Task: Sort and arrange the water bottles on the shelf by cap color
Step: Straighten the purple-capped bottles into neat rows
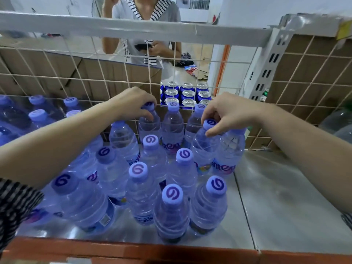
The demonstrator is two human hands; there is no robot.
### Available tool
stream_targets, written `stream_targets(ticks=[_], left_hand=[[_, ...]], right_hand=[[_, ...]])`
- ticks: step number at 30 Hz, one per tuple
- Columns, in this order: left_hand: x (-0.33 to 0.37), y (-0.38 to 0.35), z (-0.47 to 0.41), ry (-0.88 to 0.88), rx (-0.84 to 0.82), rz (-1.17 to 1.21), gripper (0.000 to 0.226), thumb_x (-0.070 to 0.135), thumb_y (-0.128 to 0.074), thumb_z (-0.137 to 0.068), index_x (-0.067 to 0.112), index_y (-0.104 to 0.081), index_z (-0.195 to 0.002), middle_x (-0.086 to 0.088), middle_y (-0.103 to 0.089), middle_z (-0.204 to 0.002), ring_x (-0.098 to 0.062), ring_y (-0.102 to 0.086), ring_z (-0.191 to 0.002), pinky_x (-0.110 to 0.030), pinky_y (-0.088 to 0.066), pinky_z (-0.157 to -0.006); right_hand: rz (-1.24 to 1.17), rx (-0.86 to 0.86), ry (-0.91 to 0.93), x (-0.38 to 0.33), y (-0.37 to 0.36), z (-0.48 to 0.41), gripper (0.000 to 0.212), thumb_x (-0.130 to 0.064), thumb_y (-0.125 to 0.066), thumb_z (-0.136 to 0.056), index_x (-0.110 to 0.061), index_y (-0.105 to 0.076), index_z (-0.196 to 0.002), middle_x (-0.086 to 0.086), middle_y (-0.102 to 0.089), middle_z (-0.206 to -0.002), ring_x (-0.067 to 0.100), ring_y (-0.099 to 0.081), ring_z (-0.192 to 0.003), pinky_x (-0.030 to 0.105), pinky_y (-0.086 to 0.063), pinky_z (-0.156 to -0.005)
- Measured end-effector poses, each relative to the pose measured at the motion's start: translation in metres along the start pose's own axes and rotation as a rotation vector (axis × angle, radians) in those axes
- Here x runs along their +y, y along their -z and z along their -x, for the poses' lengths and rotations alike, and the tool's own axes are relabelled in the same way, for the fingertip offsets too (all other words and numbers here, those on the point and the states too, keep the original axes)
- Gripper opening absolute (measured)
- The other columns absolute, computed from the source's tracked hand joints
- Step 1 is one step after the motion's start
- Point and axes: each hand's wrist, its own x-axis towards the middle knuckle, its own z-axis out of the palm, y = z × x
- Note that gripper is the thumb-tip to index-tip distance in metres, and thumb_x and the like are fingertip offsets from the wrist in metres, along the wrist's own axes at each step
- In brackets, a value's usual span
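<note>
Several clear water bottles with purple caps [150, 141] stand grouped on the grey metal shelf [285, 206]. My left hand [133, 101] reaches to the back row and grips the neck of a bottle [149, 122] by its cap, next to the wire mesh. My right hand [226, 111] pinches the cap of another bottle [204, 149] in the second row on the right; a further bottle [231, 151] stands just under my wrist. More purple-capped bottles in shrink wrap [38, 115] lie at the left.
A wire mesh panel [114, 77] closes the shelf's back. Behind it are cardboard boxes [47, 73], a pack of blue cans [184, 94] and a person in a striped top holding a phone [144, 46]. The shelf's right half shows bare metal. An orange rail [171, 252] edges the front.
</note>
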Motion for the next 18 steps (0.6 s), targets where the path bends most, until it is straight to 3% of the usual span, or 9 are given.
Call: stream_targets(ticks=[5, 8, 10, 12, 14, 18], left_hand=[[0.011, 0.016, 0.003, 0.038, -0.056, -0.151, 0.043, 0.043, -0.07, -0.084, 0.016, -0.063, -0.117, -0.006, -0.06, -0.114, -0.028, -0.058, -0.105, -0.043, -0.05, -0.083], [0.031, 0.036, 0.014, -0.102, 0.057, -0.008, 0.04, 0.056, -0.06, -0.083, 0.023, -0.069, -0.104, 0.001, -0.059, -0.103, -0.02, -0.059, -0.093, -0.036, -0.049, -0.077], [0.049, 0.051, 0.026, -0.192, -0.068, 0.106, 0.036, 0.065, -0.057, -0.08, 0.033, -0.071, -0.092, 0.012, -0.064, -0.088, -0.008, -0.059, -0.08, -0.029, -0.046, -0.073], [0.064, 0.056, 0.037, -0.177, -0.297, 0.132, 0.039, 0.072, -0.057, -0.076, 0.037, -0.069, -0.087, 0.017, -0.067, -0.075, 0.001, -0.06, -0.072, -0.023, -0.047, -0.07], [0.071, 0.051, 0.042, -0.157, -0.423, 0.098, 0.042, 0.072, -0.059, -0.074, 0.033, -0.069, -0.086, 0.014, -0.069, -0.069, 0.001, -0.062, -0.067, -0.024, -0.05, -0.069], [0.071, 0.041, 0.044, -0.148, -0.448, 0.074, 0.041, 0.062, -0.074, -0.068, 0.027, -0.068, -0.087, 0.004, -0.071, -0.07, -0.01, -0.066, -0.069, -0.023, -0.05, -0.065]], right_hand=[[0.019, -0.007, -0.015, -0.003, -0.002, -0.002, 0.023, -0.035, -0.08, -0.076, -0.021, -0.076, -0.093, -0.007, -0.068, -0.081, 0.006, -0.063, -0.072, 0.028, -0.052, -0.067], [-0.002, -0.009, -0.034, 0.0, -0.004, -0.002, 0.021, -0.033, -0.079, -0.076, -0.019, -0.076, -0.091, -0.001, -0.07, -0.08, 0.014, -0.065, -0.073, 0.036, -0.055, -0.069], [-0.014, -0.004, -0.051, 0.003, -0.004, -0.002, 0.02, -0.032, -0.079, -0.076, -0.018, -0.075, -0.089, 0.003, -0.071, -0.079, 0.02, -0.066, -0.073, 0.04, -0.055, -0.069], [-0.03, 0.01, -0.064, 0.004, -0.005, -0.002, 0.019, -0.032, -0.079, -0.075, -0.018, -0.075, -0.088, 0.005, -0.071, -0.077, 0.022, -0.066, -0.072, 0.041, -0.056, -0.068], [-0.031, 0.035, -0.068, 0.002, -0.007, -0.001, 0.02, -0.032, -0.079, -0.074, -0.018, -0.076, -0.088, 0.002, -0.07, -0.074, 0.019, -0.065, -0.071, 0.038, -0.054, -0.066], [-0.031, 0.069, -0.075, -0.001, -0.01, 0.0, 0.025, -0.033, -0.081, -0.072, -0.02, -0.076, -0.093, -0.013, -0.067, -0.071, 0.005, -0.063, -0.068, 0.028, -0.05, -0.064]])
